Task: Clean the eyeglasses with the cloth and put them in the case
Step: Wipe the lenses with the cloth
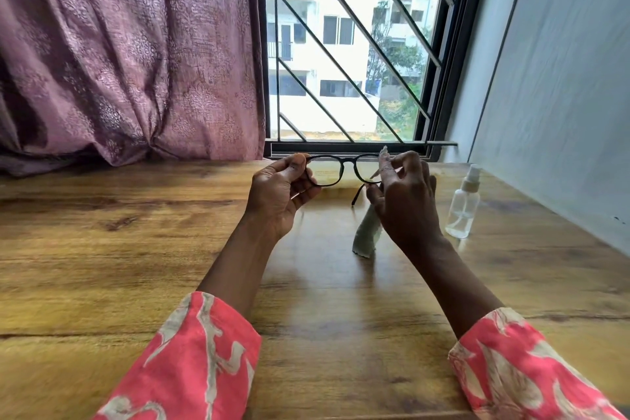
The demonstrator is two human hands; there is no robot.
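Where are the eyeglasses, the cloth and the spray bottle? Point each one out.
eyeglasses (347,160): head view, on the dark bridge between the two lenses.
cloth (367,232): head view, on the pale strip hanging below the right hand.
spray bottle (462,211): head view, on its clear body.

You've got one pair of eyeglasses (342,170), one cloth (367,232), one spray bottle (463,206), two hands: left (278,194), right (407,201); one curtain (129,51)

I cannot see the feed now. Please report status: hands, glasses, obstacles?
Left hand grips eyeglasses. Right hand pinches cloth on its lens. Case not visible. Spray bottle stands aside.
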